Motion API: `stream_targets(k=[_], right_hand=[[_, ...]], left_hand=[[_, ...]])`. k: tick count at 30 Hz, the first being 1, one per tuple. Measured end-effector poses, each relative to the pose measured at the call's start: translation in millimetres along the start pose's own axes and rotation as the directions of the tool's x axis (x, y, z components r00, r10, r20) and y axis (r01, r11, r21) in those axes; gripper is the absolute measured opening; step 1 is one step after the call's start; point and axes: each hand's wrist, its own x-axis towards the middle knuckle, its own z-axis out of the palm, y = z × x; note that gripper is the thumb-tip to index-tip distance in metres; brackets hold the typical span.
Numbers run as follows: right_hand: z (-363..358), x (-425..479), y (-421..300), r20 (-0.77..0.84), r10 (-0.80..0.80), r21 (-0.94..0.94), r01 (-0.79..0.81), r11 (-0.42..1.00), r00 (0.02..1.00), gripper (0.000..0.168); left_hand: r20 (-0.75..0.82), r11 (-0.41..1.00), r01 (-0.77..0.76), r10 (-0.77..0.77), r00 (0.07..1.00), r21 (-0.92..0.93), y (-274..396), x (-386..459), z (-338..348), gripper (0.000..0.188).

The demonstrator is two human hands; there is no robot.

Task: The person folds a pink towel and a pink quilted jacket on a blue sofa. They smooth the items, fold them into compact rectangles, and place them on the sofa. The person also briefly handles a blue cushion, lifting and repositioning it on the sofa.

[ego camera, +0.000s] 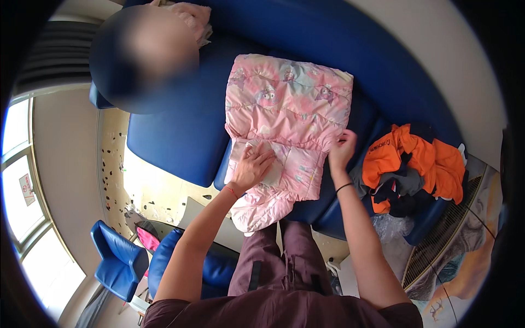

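A pink quilted padded garment (pixel 289 102) with a cartoon print lies partly folded on a blue upholstered sofa (pixel 176 143). Its near end, a rounded pale-pink part (pixel 262 211), hangs toward my legs. My left hand (pixel 254 166) rests palm down, fingers spread, on a pale beige fabric piece (pixel 270 174) on the garment's left side. At the right edge, where the garment narrows, my right hand (pixel 343 149) is curled against the fabric. Whether its fingertips pinch the cloth is hidden.
Orange and dark clothes (pixel 414 164) are heaped to the right, near clear plastic film (pixel 391 227). Pink fluffy fabric (pixel 192 18) lies at the far left, partly covered by a blurred area. Blue chairs (pixel 119 260) stand near left, below a window (pixel 26 184).
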Motion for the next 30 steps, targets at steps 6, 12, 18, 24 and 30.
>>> stream_targets(k=[6, 12, 18, 24, 30], right_hand=[[-3.0, 89.4, 112.3, 0.084, 0.459, -0.127, -0.448, 0.885, 0.884, 0.096], [20.4, 138.6, 59.6, 0.331, 0.414, 0.118, -0.473, 0.873, 0.848, 0.082], [50.6, 184.7, 47.5, 0.510, 0.363, 0.304, -0.558, 0.772, 0.780, 0.077], [5.4, 189.5, -4.7, 0.778, 0.247, 0.351, -0.726, 0.592, 0.578, 0.057], [-71.4, 157.1, -17.5, 0.763, 0.109, 0.301, -0.499, 0.813, 0.638, 0.063]], left_hand=[[-0.095, 0.999, -0.021, 0.017, 0.995, -0.040, -17.4, 39.2, -5.0, 0.020], [-0.495, 0.894, 0.438, -0.423, 0.759, -0.093, -145.3, 94.5, 13.3, 0.077], [0.103, 0.378, 0.686, -0.829, 0.550, -0.621, -250.6, 155.6, 11.2, 0.101], [0.451, 0.011, 0.533, -0.518, 0.727, -0.846, -193.0, 196.3, -78.7, 0.041], [0.305, 0.371, 0.406, -0.303, 0.903, -0.835, -145.3, 139.9, -153.4, 0.046]])
